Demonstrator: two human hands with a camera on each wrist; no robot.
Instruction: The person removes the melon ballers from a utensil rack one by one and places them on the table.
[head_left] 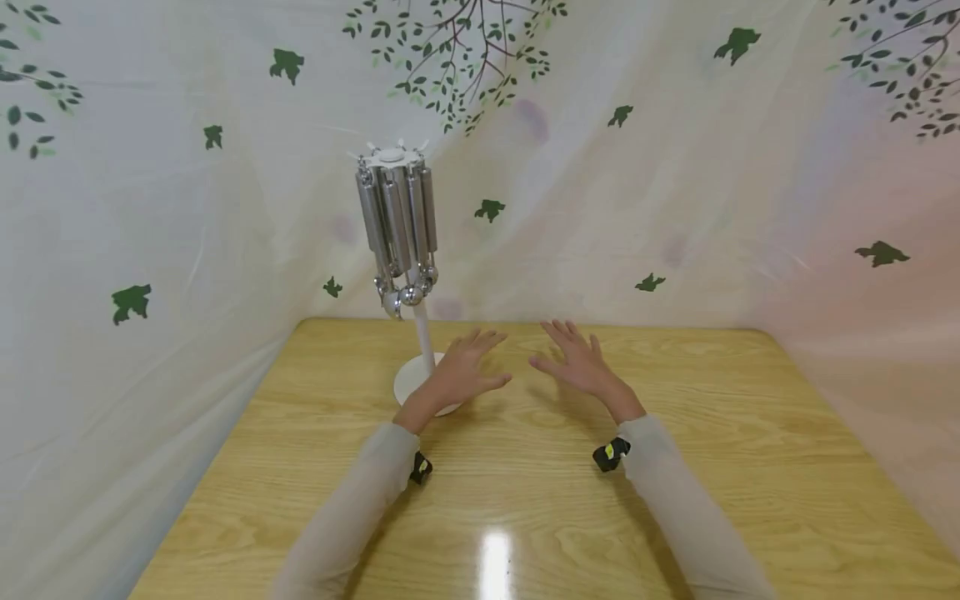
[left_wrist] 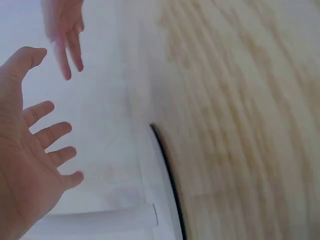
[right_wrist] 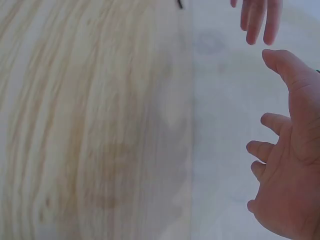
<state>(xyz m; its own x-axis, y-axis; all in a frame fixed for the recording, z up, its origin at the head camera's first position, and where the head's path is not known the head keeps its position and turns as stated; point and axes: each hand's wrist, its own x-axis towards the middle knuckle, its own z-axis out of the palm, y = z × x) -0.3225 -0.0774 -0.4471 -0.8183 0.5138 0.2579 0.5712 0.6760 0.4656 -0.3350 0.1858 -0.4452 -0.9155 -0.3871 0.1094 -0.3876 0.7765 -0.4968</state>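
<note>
White stand near the far edge of the table; both hands free beside it, fingers spread.
The white stand (head_left: 423,337) is upright, left of centre on the wood-grain table (head_left: 525,500), its round base (head_left: 411,385) flat on the surface; silver metal pieces (head_left: 397,217) with rounded, shiny lower ends hang in a cluster from its top. The left hand (head_left: 461,373) is nearest, overlapping the base in the head view (whether skin meets base cannot be told there), palm bare, fingers fanned, thumb well out. The right hand (head_left: 576,367) is raised opposite, apart from the left, fingers separated, thumb extended, palm bare. Pale sleeves (head_left: 690,508) end near dark wrist devices (head_left: 609,455). Behind hangs a leaf-printed cloth (head_left: 555,267).
</note>
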